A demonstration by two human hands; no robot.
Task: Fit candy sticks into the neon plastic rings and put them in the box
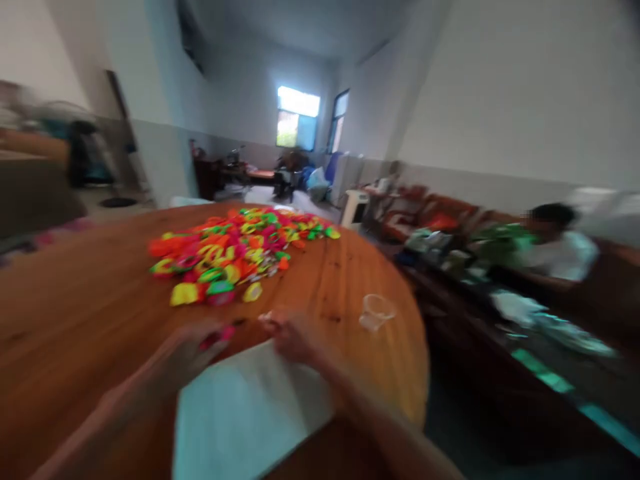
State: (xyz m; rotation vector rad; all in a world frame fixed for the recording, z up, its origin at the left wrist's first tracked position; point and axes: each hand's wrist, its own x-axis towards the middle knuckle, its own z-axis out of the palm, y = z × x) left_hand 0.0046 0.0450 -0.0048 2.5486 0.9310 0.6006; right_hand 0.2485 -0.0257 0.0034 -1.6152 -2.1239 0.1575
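Note:
The picture is smeared by motion. My left hand rests low on the round wooden table, fingers closed round a small pink piece. My right hand is close beside it, fingertips pinched near a tiny pale bit that I cannot make out. Both hands hover over the far edge of a white sheet. Beyond them lies a heap of bright plastic rings in orange, yellow, green and pink.
A clear plastic cup lies to the right of my hands near the table's edge. A seated person is at a cluttered low table on the right. Furniture and bags fill the far room.

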